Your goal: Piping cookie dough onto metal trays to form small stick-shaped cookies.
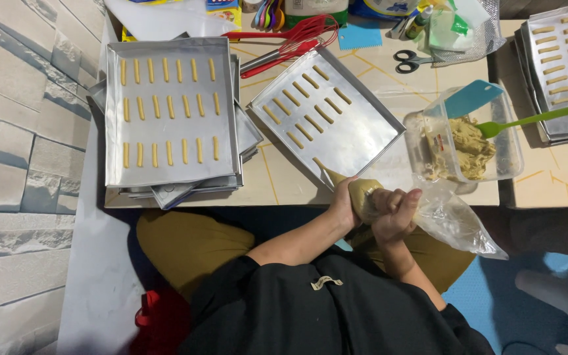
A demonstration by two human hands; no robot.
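The low table [382, 177] carries, at its left end, a stack of metal baking trays [165, 112]; the top tray holds three rows of short piped dough sticks [169, 106]. Just beside the stack, a second metal tray [356, 135] lies turned at an angle and holds two shorter rows of dough sticks [307, 105] along its upper half. A further stack of filled trays [563, 66] occupies the far right. Between the angled tray and that stack stands a clear plastic container [504, 141] partly filled with dough, with a green spatula [534, 120] resting in it and a teal scraper [471, 98] leaning at its rim. The piping bag [363, 194] is at the near edge of the angled tray, with its tip over the tray's lower corner and its loose clear tail trailing to the right. The left hand [343, 207] is wrapped around the filled front part of the bag; the right hand [396, 213] is clenched around the bag behind it. A red whisk [297, 36] and scissors [412, 61] lie at the far edge.
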